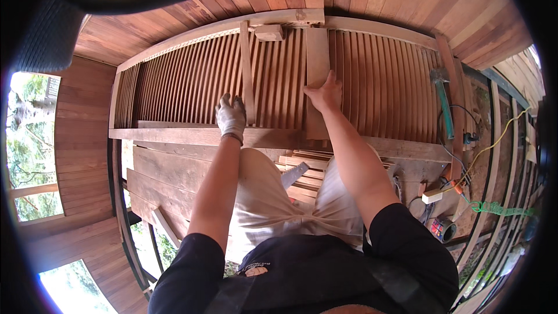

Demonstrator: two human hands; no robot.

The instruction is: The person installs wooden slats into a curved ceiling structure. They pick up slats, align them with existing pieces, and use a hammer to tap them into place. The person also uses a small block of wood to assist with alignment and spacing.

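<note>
A louvered wooden panel [192,75] with many thin slats in a frame lies across in front of me. My left hand [231,116], in a pale work glove, rests over the slats near the front rail, fingers apart, holding nothing. Just right of it, a narrow wooden strip [246,70] crosses the slats. My bare right hand [326,94] grips a wider wooden board [317,52] that spans the panel near its middle. Its thumb is at the board's left edge; some fingers are hidden. A small wood block [269,33] sits by the far rail.
A hammer [444,102] with a green handle lies at the panel's right end. Cables, a white power strip [432,196] and a can [443,231] are at right. Thin wood strips [308,177] and a saw blade [294,174] lie between my legs. Planks [168,177] lie left.
</note>
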